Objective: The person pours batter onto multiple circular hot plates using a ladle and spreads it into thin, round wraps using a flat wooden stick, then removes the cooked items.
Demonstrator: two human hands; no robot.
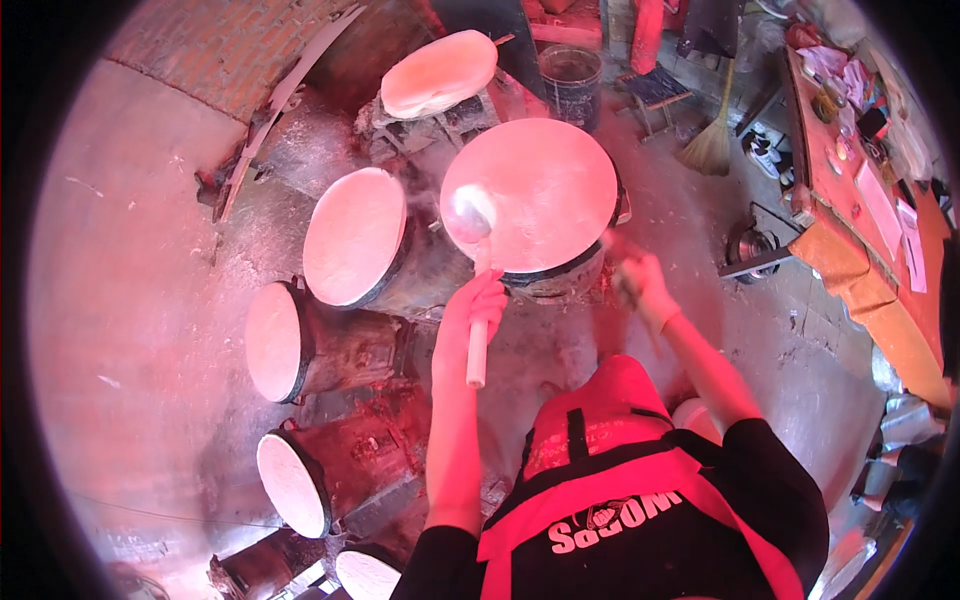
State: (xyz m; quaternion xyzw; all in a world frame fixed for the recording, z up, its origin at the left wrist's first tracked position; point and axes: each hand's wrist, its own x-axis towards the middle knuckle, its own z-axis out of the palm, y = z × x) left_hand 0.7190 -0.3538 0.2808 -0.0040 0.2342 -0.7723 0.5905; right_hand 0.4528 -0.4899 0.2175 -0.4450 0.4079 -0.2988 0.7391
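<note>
My left hand (486, 300) is closed around the wooden handle (476, 360) of a ladle-like tool. Its rounded, shiny bowl (471, 214) lies over the left part of a large pale round top (547, 191), which sits on a dark-rimmed drum-like container. Just right of that rim, my right hand (641, 281) is blurred by motion; it appears to grip a thin stick-like tool, whose exact kind is not clear. Tilted to the left is a similar container with a pale round face (356, 236). Red-pink light tints everything.
More drum-like containers with pale faces (274, 341) lie along the left. A thick pale disc (439, 73) rests on a stand ahead, beside a bucket (570, 82). A stool (654, 86), a broom (709, 146) and a cluttered table (847, 187) are at right.
</note>
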